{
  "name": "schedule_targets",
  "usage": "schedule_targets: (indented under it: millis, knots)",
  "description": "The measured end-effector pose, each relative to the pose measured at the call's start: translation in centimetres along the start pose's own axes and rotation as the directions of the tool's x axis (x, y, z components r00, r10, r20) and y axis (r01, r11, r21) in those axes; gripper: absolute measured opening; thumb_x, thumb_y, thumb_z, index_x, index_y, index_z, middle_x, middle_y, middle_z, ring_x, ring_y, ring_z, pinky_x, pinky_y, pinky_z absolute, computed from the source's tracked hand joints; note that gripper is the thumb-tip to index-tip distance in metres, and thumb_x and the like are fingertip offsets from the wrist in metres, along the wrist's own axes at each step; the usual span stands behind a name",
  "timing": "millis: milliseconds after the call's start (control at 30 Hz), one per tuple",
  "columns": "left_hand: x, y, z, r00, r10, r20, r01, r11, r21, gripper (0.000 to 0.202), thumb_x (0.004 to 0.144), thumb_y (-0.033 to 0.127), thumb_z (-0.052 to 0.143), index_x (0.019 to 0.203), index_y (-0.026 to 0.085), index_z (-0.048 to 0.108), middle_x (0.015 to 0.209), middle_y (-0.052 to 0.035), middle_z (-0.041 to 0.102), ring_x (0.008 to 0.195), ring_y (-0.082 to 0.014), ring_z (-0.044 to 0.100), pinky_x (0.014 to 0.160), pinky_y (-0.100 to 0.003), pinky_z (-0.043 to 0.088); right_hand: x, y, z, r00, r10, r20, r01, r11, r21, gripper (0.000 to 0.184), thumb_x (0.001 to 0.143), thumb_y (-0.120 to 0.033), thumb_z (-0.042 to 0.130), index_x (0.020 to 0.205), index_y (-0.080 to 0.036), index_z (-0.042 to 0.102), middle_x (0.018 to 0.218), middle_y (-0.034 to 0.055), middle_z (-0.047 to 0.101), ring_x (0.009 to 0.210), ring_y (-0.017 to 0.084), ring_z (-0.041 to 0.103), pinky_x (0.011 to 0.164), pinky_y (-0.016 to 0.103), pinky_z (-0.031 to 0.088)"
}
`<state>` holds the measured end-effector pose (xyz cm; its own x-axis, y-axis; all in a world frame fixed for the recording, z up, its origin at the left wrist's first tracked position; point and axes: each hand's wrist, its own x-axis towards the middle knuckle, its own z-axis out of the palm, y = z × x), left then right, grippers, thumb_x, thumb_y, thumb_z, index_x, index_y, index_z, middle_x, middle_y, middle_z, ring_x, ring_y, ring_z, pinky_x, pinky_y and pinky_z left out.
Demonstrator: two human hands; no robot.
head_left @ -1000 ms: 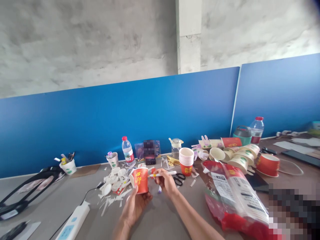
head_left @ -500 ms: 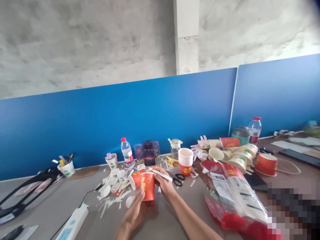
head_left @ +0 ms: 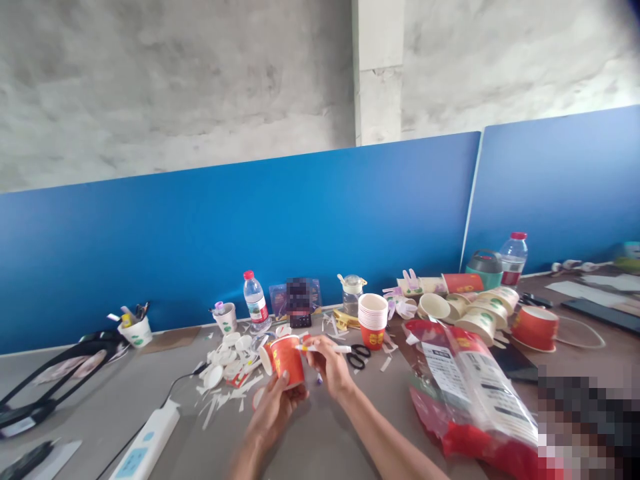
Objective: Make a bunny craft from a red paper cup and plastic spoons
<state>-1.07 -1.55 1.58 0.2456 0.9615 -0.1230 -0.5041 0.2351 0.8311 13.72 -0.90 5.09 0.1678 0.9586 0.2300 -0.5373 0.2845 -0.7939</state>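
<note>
My left hand [head_left: 274, 408] is wrapped round the lower part of a red paper cup [head_left: 289, 362] with gold print, its rim turned up and leaning slightly left. Between the fingers of my right hand [head_left: 329, 363] is a white marker pen [head_left: 327, 349], its tip pointing left at the cup's upper right side. Whether the tip touches the cup I cannot tell. Just behind the held cup, partly hidden by it, another red cup [head_left: 267, 359] lies on its side. Black-handled scissors [head_left: 359, 357] rest to the right of my right hand.
White paper scraps [head_left: 227, 367] are heaped left of the cups. A stack of paper cups [head_left: 373, 321] stands beyond the scissors. On the right lie a red plastic bag [head_left: 465, 393] and several loose cups [head_left: 477, 323]. A power strip [head_left: 147, 443] is at front left, a water bottle [head_left: 256, 303] behind.
The held cup has tilted a little and shifted left. My right hand has turned, so the marker now lies nearly level with its tip at the cup's side.
</note>
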Motion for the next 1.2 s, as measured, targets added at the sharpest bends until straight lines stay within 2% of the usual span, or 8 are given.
schedule_targets:
  millis: [133,567,800,1033,1200]
  knots:
    - [-0.1,0.1,0.0,1.0,0.006,0.013,-0.006,1.0,-0.027,0.016,0.076,0.03,0.082,0.08,0.019,0.071,0.067,-0.0041,0.076,0.064,-0.0216,0.069,0.073,-0.036,0.057,-0.3,0.1,0.2,0.998,0.051,0.023,-0.051,0.998,-0.024,0.034,0.07,-0.05,0.072,0.064,-0.016,0.066,0.042,-0.0036,0.05,0.041,0.007,0.032,0.045,0.022,0.017]
    - [-0.5,0.9,0.4,1.0,-0.024,-0.001,0.024,0.999,-0.043,0.01,0.078,0.024,0.08,0.078,0.017,0.073,0.067,-0.0057,0.078,0.064,-0.0215,0.072,0.074,-0.036,0.059,-0.1,0.0,0.1,0.995,0.096,0.031,-0.093,0.993,-0.077,0.026,0.067,-0.041,0.067,0.06,-0.017,0.065,0.039,-0.0042,0.048,0.042,0.009,0.035,0.047,0.023,0.018]
    - [-0.6,1.0,0.1,1.0,-0.022,0.003,0.022,0.993,-0.118,0.018,0.077,0.027,0.082,0.076,0.013,0.071,0.069,-0.0067,0.076,0.064,-0.0196,0.071,0.074,-0.036,0.061,0.9,0.6,-0.9,0.995,0.097,0.023,-0.096,0.994,-0.058,0.024,0.066,-0.042,0.066,0.06,-0.018,0.065,0.038,-0.0043,0.049,0.041,0.009,0.034,0.046,0.023,0.018]
    - [-0.6,1.3,-0.2,0.998,-0.069,0.015,0.07,0.977,-0.203,0.01,0.087,0.021,0.071,0.088,0.011,0.07,0.077,-0.0076,0.075,0.066,-0.0191,0.071,0.074,-0.035,0.062,0.9,0.2,-0.8,0.997,0.076,-0.009,-0.076,0.997,0.032,0.026,0.068,-0.045,0.064,0.065,-0.019,0.066,0.04,-0.0044,0.049,0.046,0.011,0.04,0.049,0.023,0.021]
    - [-0.8,1.7,-0.2,0.994,-0.097,0.046,0.105,0.966,-0.238,0.016,0.093,0.022,0.063,0.093,0.009,0.07,0.08,-0.0094,0.075,0.068,-0.0191,0.071,0.076,-0.036,0.062,0.3,0.1,-0.2,0.993,0.116,0.013,-0.117,0.991,0.058,0.026,0.066,-0.043,0.065,0.067,-0.017,0.068,0.041,-0.0046,0.05,0.042,0.009,0.039,0.047,0.022,0.02]
